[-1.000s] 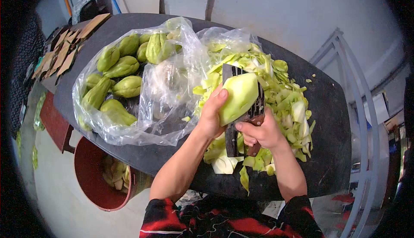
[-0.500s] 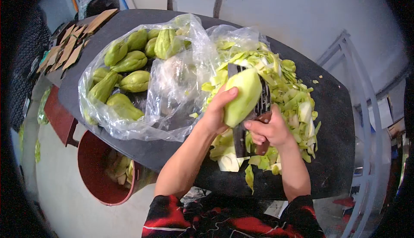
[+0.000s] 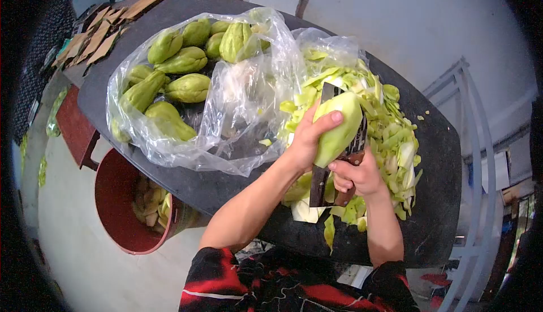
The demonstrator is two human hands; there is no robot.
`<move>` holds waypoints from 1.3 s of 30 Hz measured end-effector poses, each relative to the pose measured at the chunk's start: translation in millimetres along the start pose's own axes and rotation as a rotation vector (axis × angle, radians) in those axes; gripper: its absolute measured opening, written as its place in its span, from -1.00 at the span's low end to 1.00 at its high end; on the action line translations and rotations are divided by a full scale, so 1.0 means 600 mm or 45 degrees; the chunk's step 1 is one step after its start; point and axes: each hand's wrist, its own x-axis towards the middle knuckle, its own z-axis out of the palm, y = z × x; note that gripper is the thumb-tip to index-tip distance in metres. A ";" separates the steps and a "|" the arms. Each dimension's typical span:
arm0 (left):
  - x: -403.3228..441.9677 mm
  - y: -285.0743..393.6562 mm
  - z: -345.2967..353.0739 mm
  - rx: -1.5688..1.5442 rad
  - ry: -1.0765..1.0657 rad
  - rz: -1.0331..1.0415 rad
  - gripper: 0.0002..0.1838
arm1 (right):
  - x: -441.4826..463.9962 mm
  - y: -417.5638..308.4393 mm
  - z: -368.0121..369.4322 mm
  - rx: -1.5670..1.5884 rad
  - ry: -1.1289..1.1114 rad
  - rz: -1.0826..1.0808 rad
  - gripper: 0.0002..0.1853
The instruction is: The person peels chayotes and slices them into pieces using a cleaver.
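Note:
My left hand point(image 3: 308, 142) is closed around a pale green, peeled chayote point(image 3: 340, 126), holding it tilted over the table. In my right hand point(image 3: 359, 173), the fingers wrap round the brown handle of a knife-like peeling tool point(image 3: 354, 156). Its dark, slotted metal part runs up behind the chayote, which partly hides it. Behind and below the chayote a long dark flat strip point(image 3: 319, 187) shows; I cannot tell whether it belongs to the tool. A large heap of green peelings point(image 3: 393, 136) lies under and right of my hands.
Left on the dark table point(image 3: 435, 199) lies a clear plastic bag point(image 3: 243, 162) with several unpeeled chayotes point(image 3: 188, 88). A reddish-brown bucket point(image 3: 116, 216) with pale pieces inside stands on the floor at left. Cardboard pieces point(image 3: 102, 40) lie back left, and a grey metal rail point(image 3: 481, 142) stands at right.
The view has shifted slightly, so the table and bag sit higher in it. Both hands keep their holds on the chayote and the tool, with the chayote turned a little.

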 end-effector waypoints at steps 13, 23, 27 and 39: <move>0.008 -0.010 -0.006 0.271 0.121 -0.029 -0.38 | 0.004 0.005 0.007 0.046 -0.016 0.078 -0.71; 0.033 0.061 -0.051 -0.423 0.410 0.372 -0.28 | 0.061 -0.017 0.001 0.476 0.073 0.120 -0.87; 0.021 0.095 -0.053 -0.556 0.329 0.512 -0.37 | 0.100 -0.049 0.003 0.337 0.194 0.029 -0.85; 0.038 0.083 -0.091 -0.743 0.476 0.384 -0.60 | 0.061 -0.076 -0.024 -0.123 0.524 -0.434 -0.73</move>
